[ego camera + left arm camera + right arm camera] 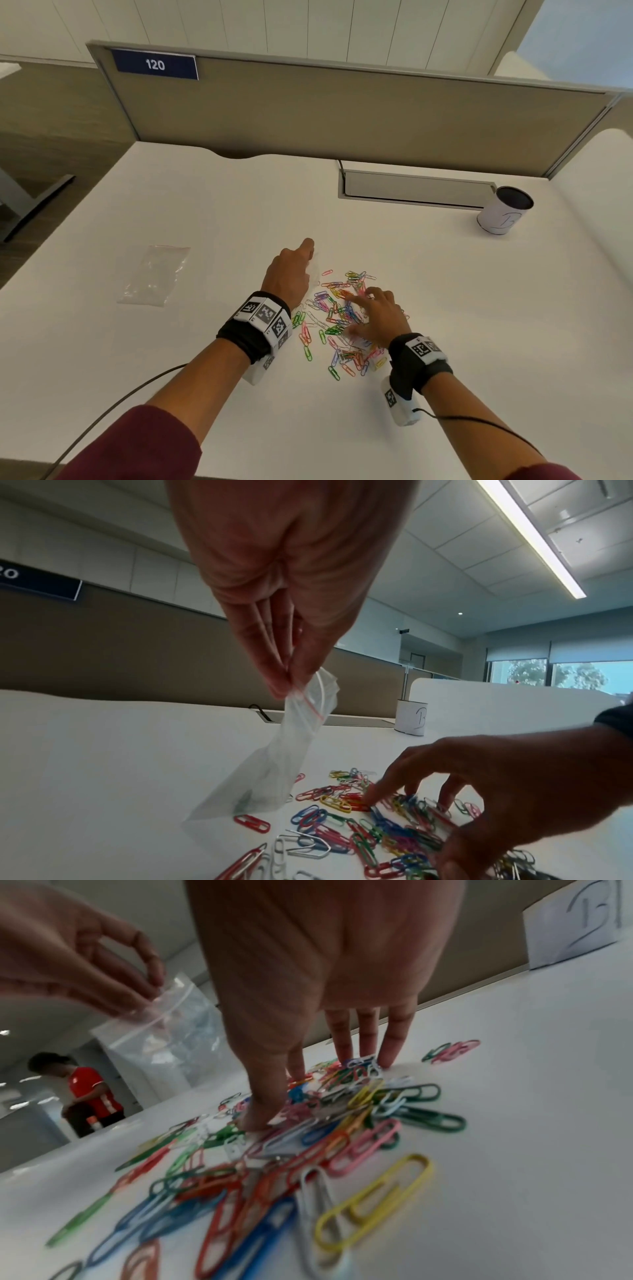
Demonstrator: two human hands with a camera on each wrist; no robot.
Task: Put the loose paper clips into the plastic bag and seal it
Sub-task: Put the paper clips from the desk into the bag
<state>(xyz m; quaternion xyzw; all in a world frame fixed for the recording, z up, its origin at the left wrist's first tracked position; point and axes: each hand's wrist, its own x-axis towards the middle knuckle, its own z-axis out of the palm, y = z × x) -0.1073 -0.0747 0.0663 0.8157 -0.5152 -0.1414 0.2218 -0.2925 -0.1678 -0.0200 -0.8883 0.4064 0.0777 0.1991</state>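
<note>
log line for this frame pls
left hand: pinches plastic bag | right hand: fingers on paper clips | bag: unfilled

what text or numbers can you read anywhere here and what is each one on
"120": white digits on the blue sign fixed to the desk partition.
"B": hand-drawn letter on the white paper wrap of the cup on the desk.
Wristband markers: black-and-white square codes, no words.
The plastic bag in the left hand: no readable print.
</note>
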